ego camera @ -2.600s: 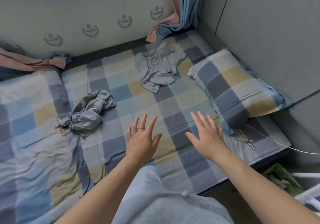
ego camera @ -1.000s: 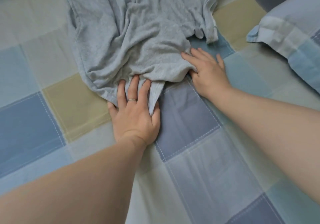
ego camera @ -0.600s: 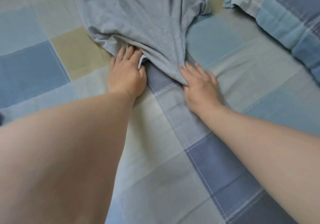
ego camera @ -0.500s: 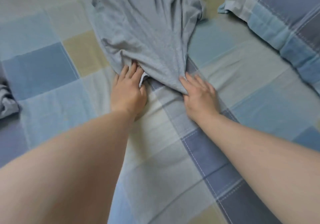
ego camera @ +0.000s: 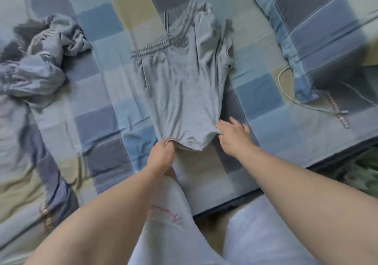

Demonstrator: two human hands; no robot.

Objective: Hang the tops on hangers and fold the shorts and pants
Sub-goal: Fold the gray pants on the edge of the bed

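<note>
The grey shorts point(ego camera: 184, 84) lie flat on the bed point(ego camera: 102, 21), on its checked sheet, near the edge closest to the person. The elastic waistband point(ego camera: 155, 46) is at the far end and the leg hem is toward the person. The cloth is pulled rather straight, with a few long folds along the right side.

The left grip point(ego camera: 161, 154) is at the left corner of the hem. Its fingers are curled and pinch the cloth there, and the edge is turned up a little at this corner. The right grip point(ego camera: 235, 135) is at the right corner of the hem. Its fingers are nearly straight, and the forefinger lies on the cloth with the thumb at the edge. Whether this grip really pinches the hem or only touches it, I cannot tell. Between the two corners the hem sags in a curve.

A second garment point(ego camera: 41, 60) lies crumpled on the left part of the bed, well apart from the shorts. A checked pillow point(ego camera: 317, 29) is at the right, with a white cable point(ego camera: 286, 94) beside it. The person's knee point(ego camera: 169, 213), in pale cloth, is at the bed edge below the left grip.
</note>
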